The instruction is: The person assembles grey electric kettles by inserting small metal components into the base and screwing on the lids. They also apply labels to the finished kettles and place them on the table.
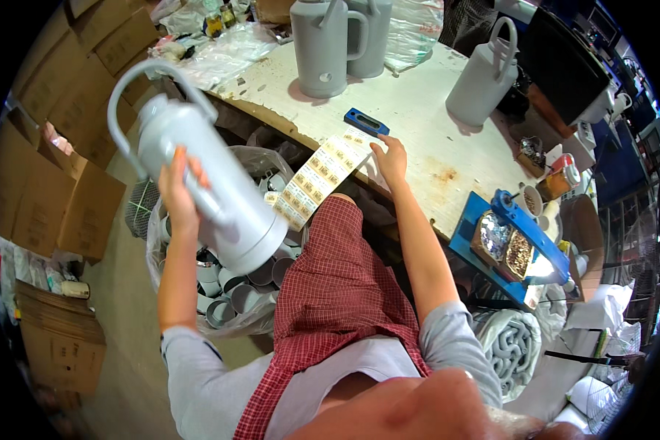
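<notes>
We see the left hand (177, 192) at the left centre of the frame, its fingers wrapped round the body of a tall pale grey plastic jug with a hooped carrying handle (198, 172). The jug hangs in the air, tilted: its long axis runs from the upper left of the frame down to the lower right, the handle end pointing up-left and the open base pointing down-right over a clear plastic sack of grey plastic cups (231, 293) below it.

The right hand (390, 158) lies at the upper centre, fingers spread fairly flat and pressed on the near edge of the worn white table (418, 110). Its fingertips touch the upper end of a long strip of yellow-and-white paper labels (317, 178), which hangs off the table edge toward the lower left. A small blue rectangular tool (366, 122) sits just beyond the hand. Three more grey jugs (321, 45) stand upright farther back on the table.
</notes>
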`<state>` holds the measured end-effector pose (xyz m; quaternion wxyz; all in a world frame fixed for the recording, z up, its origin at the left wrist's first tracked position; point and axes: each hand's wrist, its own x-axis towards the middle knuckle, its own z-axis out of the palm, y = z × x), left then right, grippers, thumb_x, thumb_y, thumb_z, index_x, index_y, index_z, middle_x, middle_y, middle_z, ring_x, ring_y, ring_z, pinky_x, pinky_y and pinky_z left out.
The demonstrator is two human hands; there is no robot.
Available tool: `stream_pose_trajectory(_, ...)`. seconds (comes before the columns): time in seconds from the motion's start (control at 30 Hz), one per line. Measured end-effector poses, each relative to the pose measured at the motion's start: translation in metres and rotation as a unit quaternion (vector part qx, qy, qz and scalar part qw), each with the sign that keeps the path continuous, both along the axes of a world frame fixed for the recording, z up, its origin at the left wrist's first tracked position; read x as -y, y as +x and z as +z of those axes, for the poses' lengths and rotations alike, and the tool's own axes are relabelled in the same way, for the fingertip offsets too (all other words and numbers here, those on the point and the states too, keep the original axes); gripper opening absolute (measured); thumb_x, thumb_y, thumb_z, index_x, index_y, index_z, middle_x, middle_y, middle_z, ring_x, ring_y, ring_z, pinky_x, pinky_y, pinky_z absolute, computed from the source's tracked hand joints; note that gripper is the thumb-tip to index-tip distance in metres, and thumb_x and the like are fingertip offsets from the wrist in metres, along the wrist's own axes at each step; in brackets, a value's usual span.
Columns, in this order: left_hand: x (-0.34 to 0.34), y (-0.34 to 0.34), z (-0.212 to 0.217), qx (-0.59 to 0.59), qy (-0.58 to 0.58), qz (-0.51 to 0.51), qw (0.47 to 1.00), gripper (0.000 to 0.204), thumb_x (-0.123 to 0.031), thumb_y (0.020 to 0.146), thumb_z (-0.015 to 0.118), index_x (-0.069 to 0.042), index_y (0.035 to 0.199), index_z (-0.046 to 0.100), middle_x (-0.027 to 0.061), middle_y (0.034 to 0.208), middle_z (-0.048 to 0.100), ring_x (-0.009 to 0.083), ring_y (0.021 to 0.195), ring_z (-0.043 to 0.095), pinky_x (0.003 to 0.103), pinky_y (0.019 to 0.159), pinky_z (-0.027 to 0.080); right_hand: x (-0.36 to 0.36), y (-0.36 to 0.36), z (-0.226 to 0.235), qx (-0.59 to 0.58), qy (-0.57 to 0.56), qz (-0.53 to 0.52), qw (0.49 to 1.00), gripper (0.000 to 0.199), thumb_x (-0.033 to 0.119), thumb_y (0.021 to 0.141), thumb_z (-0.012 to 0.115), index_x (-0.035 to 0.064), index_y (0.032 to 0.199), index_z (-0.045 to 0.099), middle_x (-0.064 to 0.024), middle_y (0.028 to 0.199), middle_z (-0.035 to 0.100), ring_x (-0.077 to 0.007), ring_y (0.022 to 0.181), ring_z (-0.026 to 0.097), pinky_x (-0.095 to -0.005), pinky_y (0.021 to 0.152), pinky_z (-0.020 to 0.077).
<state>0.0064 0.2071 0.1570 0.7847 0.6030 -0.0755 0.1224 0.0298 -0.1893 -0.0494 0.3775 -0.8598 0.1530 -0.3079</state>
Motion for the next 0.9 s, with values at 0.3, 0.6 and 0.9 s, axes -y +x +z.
stream_pose_trajectory(0.3,-0.051,-0.025,-0.126,-0.149,-0.051,0.077,0.985,0.021,-0.027,0.100,0.045,-0.006,0.096,0.049,0.0010,0.064,0.045,0.0100,0.049,0.045,0.024,0.045,0.040,-0.008,0.052,-0.042,-0.086,-0.114,-0.145,0.979,0.024,0.026,0.072,0.075,0.0154,0.094,0.075,-0.0077,0.100,0.066,-0.0290,0.092,0.059,-0.0441,0.080,0.0458)
stream_pose_trajectory(0.6,-0.025,-0.016,-0.139,-0.139,-0.109,0.005,0.984,0.025,-0.026,0.101,0.040,-0.005,0.110,0.050,-0.0003,0.065,0.041,0.0080,0.050,0.042,0.023,0.046,0.037,-0.010,0.072,-0.022,-0.141,-0.066,-0.145,0.977,0.028,0.027,0.067,0.079,0.0164,0.093,0.076,-0.0040,0.103,0.069,-0.0280,0.094,0.059,-0.0417,0.079,0.0481)
stream_pose_trajectory(0.9,-0.005,-0.031,-0.131,-0.130,-0.128,-0.003,0.983,0.023,-0.022,0.100,0.040,-0.002,0.109,0.045,0.0036,0.062,0.045,0.0119,0.045,0.046,0.025,0.039,0.041,-0.010,0.084,-0.023,-0.170,0.013,-0.206,0.964,0.016,0.025,0.068,0.078,0.0185,0.083,0.076,-0.0019,0.091,0.072,-0.0244,0.083,0.065,-0.0407,0.080,0.0436)
